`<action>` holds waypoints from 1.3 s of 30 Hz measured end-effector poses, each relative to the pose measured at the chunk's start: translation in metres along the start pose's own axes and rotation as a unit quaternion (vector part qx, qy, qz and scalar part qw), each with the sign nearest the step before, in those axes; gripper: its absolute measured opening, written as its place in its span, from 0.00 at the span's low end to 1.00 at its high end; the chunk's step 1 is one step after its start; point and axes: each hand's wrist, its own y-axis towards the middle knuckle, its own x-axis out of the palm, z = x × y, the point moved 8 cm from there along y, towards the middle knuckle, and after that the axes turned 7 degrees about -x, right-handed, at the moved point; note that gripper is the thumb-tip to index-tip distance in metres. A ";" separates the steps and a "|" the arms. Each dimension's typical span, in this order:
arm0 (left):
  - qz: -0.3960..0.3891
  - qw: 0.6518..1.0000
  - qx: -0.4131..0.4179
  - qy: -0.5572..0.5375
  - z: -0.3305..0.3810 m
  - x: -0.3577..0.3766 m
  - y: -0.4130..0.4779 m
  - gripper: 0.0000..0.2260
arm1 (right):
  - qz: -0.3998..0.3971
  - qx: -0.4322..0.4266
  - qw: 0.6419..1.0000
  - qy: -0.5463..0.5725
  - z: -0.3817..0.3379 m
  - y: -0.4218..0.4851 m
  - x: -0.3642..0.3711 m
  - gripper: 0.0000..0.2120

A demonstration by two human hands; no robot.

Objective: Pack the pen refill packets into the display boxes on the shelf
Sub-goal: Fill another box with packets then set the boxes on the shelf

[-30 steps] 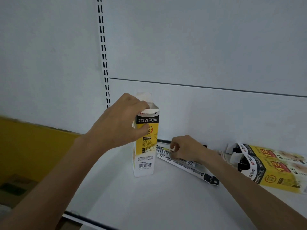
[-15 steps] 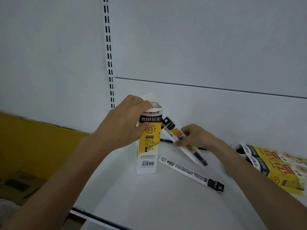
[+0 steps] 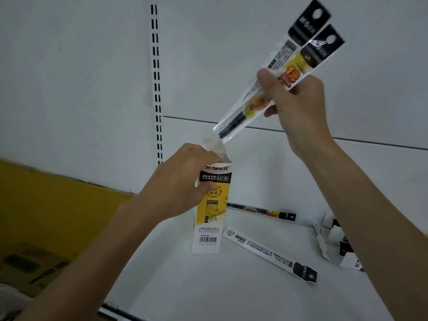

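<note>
A tall yellow and white display box [image 3: 212, 218] stands upright on the white shelf [image 3: 231, 293], its top flap open. My left hand [image 3: 183, 181] grips the box near its top. My right hand [image 3: 298, 105] holds two pen refill packets [image 3: 275, 75] high above the box, tilted, with their lower ends pointing down at the box's opening. One packet [image 3: 268, 252] lies face down on the shelf to the right of the box. Another packet [image 3: 264, 212] lies along the back wall.
More yellow display boxes [image 3: 340, 249] lie on their sides at the right, partly hidden by my right forearm. A slotted upright rail [image 3: 156, 79] runs up the white back wall. A yellow panel [image 3: 46, 205] and cardboard cartons [image 3: 30, 267] show at lower left, below the shelf's front edge.
My right hand has lifted the packets from shelf level up and to the right, above the box's opening. My left hand has stayed on the box.
</note>
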 end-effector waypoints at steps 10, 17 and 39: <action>0.007 0.999 0.037 0.011 0.004 0.001 -0.002 0.17 | -0.225 0.068 0.943 -0.234 0.041 -0.020 0.048 0.12; 0.017 0.999 0.045 -0.003 -0.002 -0.001 -0.003 0.17 | -0.223 0.078 0.967 -0.099 0.051 -0.021 0.051 0.05; 0.035 0.997 0.064 0.016 -0.007 0.003 0.003 0.18 | -0.448 0.216 0.831 -0.251 0.089 -0.056 0.072 0.19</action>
